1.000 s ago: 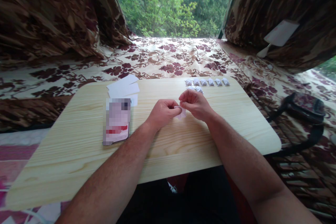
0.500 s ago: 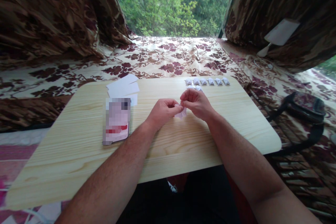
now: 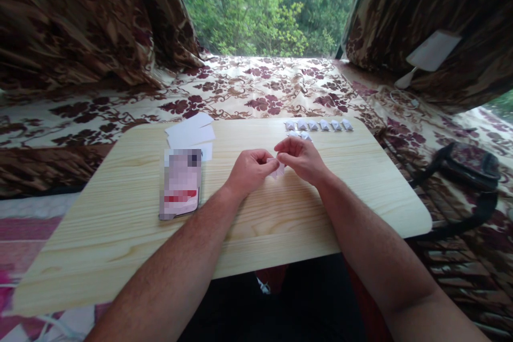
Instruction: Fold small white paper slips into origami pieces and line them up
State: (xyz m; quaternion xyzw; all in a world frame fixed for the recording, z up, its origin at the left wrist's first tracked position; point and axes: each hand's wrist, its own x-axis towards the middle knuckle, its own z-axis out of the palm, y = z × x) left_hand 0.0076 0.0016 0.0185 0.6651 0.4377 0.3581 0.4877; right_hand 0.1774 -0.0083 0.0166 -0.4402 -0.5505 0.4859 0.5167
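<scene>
Above the middle of the wooden table (image 3: 256, 224), a small piece of folded white paper (image 3: 277, 172) is held between both hands. My left hand (image 3: 252, 171) pinches it from the left, thumb on top. My right hand (image 3: 301, 159) has its thumb and forefinger closed at the paper's right upper edge. Parts of the paper are covered by the fingers, so its full shape cannot be made out. Just beyond my right hand, several small folded white paper pieces (image 3: 313, 125) stand in two rows near the far edge.
White paper sheets (image 3: 191, 131) overlap at the table's far left. A phone (image 3: 181, 184), its screen blurred out, lies in front of them. Right of the table are a black bag (image 3: 471, 165) and a white lamp (image 3: 433, 52); floral cloth (image 3: 264, 85) covers the surface beyond.
Both hands keep hold of the folded paper, with only slight finger movement. The whole view has shifted a little; the other things stay in place.
</scene>
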